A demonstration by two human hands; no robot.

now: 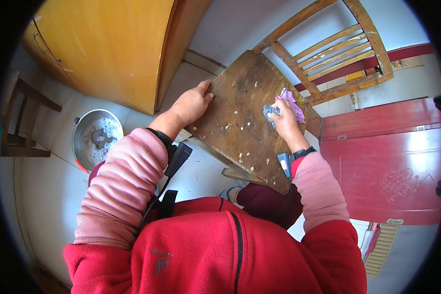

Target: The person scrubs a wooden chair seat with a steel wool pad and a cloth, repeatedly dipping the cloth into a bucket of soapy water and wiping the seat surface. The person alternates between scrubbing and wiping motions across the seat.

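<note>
A worn wooden chair seat with pale flecks and dark stains lies before me, its slatted backrest towards the upper right. My left hand rests on the seat's left edge, thumb and fingers against the wood, holding no loose object. In my right hand is a grey metallic-looking scouring pad, pressed on the seat near its right side. A crumpled purple cloth lies just beyond that hand, partly covered by it; whether the fingers also hold the cloth cannot be told.
A metal bucket with sudsy water and something soaking stands on the tiled floor at left. Near it are a yellow wooden cabinet and a dark wooden stool or chair. A red panelled wooden piece of furniture stands at right.
</note>
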